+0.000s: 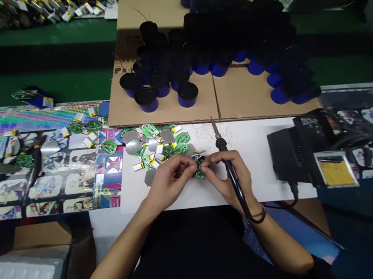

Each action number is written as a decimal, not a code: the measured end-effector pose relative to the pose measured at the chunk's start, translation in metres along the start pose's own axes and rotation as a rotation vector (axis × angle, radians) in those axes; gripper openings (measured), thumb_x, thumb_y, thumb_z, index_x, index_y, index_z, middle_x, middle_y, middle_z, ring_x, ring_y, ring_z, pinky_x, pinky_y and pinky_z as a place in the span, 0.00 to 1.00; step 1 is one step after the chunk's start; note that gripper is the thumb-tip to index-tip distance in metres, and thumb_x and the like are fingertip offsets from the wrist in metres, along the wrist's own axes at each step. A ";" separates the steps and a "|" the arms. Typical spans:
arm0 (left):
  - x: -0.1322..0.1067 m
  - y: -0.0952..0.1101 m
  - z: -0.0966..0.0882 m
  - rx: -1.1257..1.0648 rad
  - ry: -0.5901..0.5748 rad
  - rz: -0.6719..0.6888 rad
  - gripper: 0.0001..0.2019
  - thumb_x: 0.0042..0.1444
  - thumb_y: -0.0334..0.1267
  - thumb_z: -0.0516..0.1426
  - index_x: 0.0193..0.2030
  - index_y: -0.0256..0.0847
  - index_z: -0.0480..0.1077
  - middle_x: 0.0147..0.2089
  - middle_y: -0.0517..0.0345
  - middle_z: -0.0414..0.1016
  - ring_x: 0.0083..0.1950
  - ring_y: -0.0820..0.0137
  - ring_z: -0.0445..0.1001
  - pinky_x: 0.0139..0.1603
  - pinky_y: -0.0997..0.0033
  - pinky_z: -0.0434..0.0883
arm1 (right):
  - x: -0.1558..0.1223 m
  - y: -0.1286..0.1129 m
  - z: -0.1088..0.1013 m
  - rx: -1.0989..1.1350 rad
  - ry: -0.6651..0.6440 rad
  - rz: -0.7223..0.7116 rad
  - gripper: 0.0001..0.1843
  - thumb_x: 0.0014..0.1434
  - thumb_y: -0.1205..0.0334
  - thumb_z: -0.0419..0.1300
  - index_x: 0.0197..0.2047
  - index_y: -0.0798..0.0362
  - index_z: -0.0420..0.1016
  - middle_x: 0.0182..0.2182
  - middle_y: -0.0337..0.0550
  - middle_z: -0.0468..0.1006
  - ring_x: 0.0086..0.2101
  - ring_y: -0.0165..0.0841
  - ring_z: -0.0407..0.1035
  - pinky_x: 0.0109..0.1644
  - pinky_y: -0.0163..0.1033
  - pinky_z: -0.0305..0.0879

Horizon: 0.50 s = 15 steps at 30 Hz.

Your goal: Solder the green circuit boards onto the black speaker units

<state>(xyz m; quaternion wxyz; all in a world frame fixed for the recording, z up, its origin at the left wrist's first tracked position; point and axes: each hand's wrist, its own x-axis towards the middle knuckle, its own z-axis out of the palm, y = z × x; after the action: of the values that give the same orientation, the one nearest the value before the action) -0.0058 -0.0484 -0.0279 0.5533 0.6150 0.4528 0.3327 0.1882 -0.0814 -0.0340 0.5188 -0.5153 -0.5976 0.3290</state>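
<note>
My left hand (pixel 173 177) pinches the left edge of a small green circuit board (pixel 200 171) just above the white work surface. On its other side, the thumb and forefinger of my right hand (pixel 227 175) are closed at the board, their tips partly hiding it. A soldering iron (pixel 232 177) is tucked in the same right hand, its metal tip pointing up and away from me. Close by my left hand lies a pile of green circuit boards (pixel 180 146), with silver battery cells (pixel 159 150) and round metal discs (pixel 133 147) among them.
Several blue-and-black round cups (pixel 147 100) stand on a cardboard sheet (pixel 202 98) at the back. To the right are a black box-shaped unit (pixel 284 156) with a cable and a tray with a yellow pad (pixel 336 171). Pliers (pixel 37 159) lie at left.
</note>
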 end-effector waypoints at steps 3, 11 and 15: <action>0.000 -0.002 0.001 -0.028 0.030 -0.007 0.11 0.71 0.47 0.62 0.44 0.40 0.77 0.38 0.57 0.75 0.35 0.71 0.70 0.36 0.71 0.65 | -0.001 -0.001 0.000 -0.019 -0.022 -0.022 0.17 0.63 0.68 0.71 0.50 0.44 0.71 0.40 0.37 0.84 0.40 0.33 0.83 0.49 0.41 0.81; 0.000 -0.005 -0.001 -0.004 -0.004 0.013 0.11 0.71 0.45 0.61 0.44 0.41 0.79 0.43 0.52 0.79 0.42 0.67 0.76 0.39 0.70 0.68 | 0.011 0.001 -0.011 -0.037 -0.079 -0.157 0.17 0.65 0.73 0.65 0.51 0.45 0.70 0.44 0.42 0.85 0.46 0.37 0.82 0.53 0.48 0.80; 0.002 -0.003 -0.003 0.023 -0.025 0.049 0.09 0.72 0.43 0.61 0.45 0.41 0.79 0.43 0.53 0.80 0.43 0.67 0.77 0.40 0.70 0.68 | 0.017 -0.001 -0.012 -0.103 -0.152 -0.249 0.19 0.65 0.75 0.66 0.52 0.44 0.70 0.44 0.41 0.86 0.45 0.37 0.83 0.52 0.49 0.79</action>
<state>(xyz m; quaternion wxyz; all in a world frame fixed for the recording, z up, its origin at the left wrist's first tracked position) -0.0087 -0.0456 -0.0306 0.5435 0.6362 0.4345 0.3332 0.2002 -0.0673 -0.0256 0.4816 -0.4367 -0.7105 0.2694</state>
